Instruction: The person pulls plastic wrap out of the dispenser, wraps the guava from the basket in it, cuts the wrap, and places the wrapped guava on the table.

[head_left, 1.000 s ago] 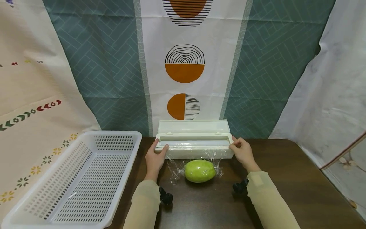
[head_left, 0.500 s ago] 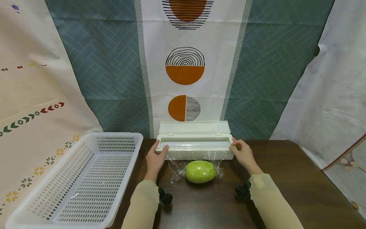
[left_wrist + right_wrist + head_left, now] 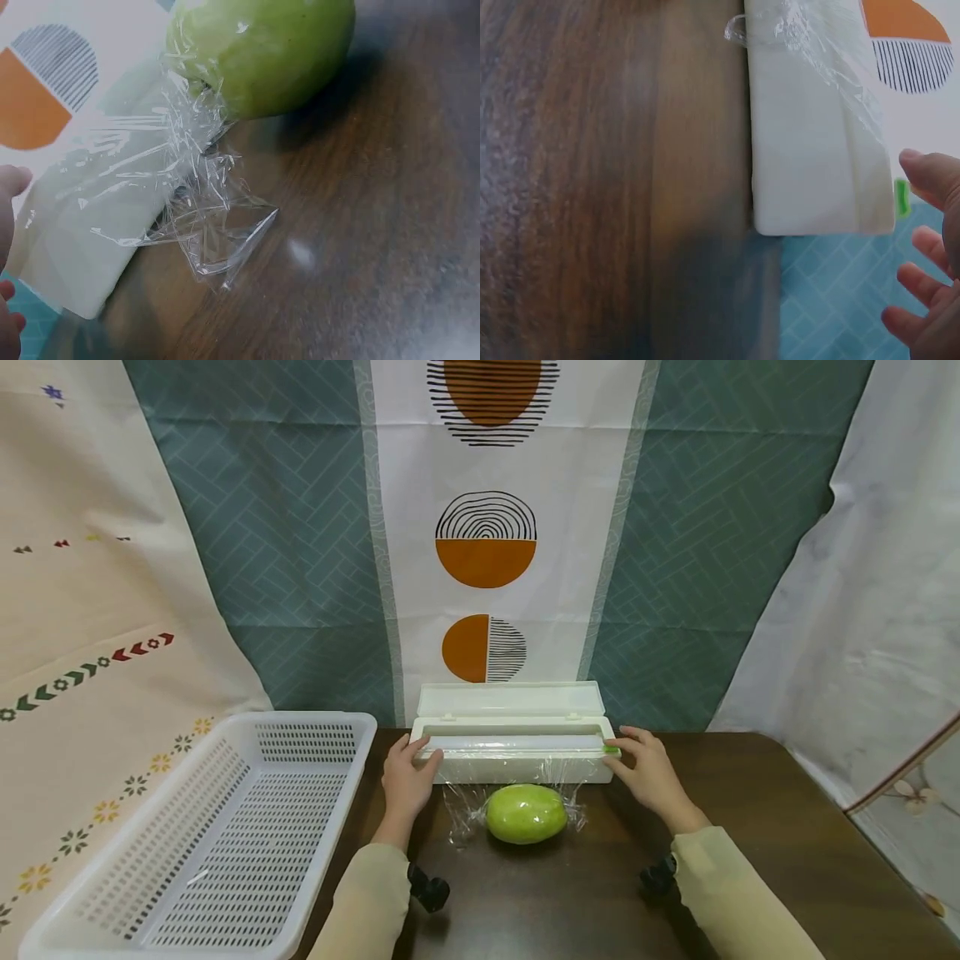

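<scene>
A white cling film dispenser [image 3: 517,770] stands with its lid raised and a film roll [image 3: 517,742] inside. Film stretches from its front edge to a green, oval, melon-like fruit [image 3: 527,814] wrapped in cling film [image 3: 199,165]. At the dispenser's left end, my left hand [image 3: 405,779] holds the corner, thumb at the front and fingers over the top. My right hand [image 3: 651,772] is at the right end, fingers spread, index fingertip by a small green slide cutter [image 3: 612,749]. In the right wrist view the thumb is beside the green cutter [image 3: 901,197]; contact is unclear.
A white perforated plastic basket [image 3: 318,860] stands on the left. The dark wooden table [image 3: 540,902] ends behind the dispenser at a patterned cloth backdrop [image 3: 300,527]. Light fabric [image 3: 885,610] hangs on the right.
My right hand's fingers have spread and the hand has shifted slightly right, uncovering the green slide cutter. My left index finger has moved over the dispenser's top. The head view has tilted slightly.
</scene>
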A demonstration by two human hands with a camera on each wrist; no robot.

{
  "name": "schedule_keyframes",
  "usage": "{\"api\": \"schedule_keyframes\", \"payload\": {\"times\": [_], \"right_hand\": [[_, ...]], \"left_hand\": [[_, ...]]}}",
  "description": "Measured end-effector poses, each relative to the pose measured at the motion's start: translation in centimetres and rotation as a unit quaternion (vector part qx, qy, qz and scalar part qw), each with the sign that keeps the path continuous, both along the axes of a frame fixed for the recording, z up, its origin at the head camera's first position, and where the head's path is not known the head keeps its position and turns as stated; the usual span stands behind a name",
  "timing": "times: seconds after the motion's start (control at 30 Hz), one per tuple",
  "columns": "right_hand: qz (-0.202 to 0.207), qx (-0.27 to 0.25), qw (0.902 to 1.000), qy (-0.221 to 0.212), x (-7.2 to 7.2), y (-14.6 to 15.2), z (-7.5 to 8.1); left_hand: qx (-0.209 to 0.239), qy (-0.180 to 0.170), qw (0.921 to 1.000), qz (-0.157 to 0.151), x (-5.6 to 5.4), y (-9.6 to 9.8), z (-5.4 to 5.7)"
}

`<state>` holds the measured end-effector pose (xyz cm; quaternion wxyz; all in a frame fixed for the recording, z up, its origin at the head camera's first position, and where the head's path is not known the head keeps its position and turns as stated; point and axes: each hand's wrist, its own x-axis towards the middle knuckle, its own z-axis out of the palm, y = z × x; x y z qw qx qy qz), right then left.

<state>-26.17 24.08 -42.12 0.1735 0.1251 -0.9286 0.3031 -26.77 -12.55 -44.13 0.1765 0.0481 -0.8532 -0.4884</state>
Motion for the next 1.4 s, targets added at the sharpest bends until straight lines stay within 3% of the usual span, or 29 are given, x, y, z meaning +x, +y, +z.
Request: {"api": "schedule_keyframes", "payload": {"times": [0.2,0.43,0.53,0.8,1.07,1.23,1.4], "right_hand": [[0.016,0.049,0.9984,0.023,-0.4,-0.9,0.3],[0.014,0.109,0.9859,0.126,-0.5,-1.5,-0.1],[0.022,0.129,0.9799,0.151,-0.4,-1.7,-0.3],[0.028,0.142,0.9831,0.112,0.2,-2.1,-0.5],[0.034,0.13,0.9827,0.128,0.8,-2.3,-0.5],[0.031,0.126,0.9857,0.108,1.3,-2.5,0.1],[0.025,0.087,0.9931,0.075,1.7,-2.6,0.8]], "left_hand": [[-0.088,0.033,0.9955,-0.005,0.5,0.4,0.4],[-0.169,0.093,0.9812,-0.014,0.9,0.7,0.2],[-0.189,0.123,0.9742,-0.01,1.0,0.8,0.2],[-0.245,0.148,0.9581,-0.017,1.3,0.7,0.2],[-0.256,0.157,0.9537,-0.016,1.5,0.6,0.3],[-0.259,0.164,0.9517,-0.019,1.7,0.7,0.6],[-0.291,0.178,0.9398,-0.015,1.7,0.7,0.7]]}}
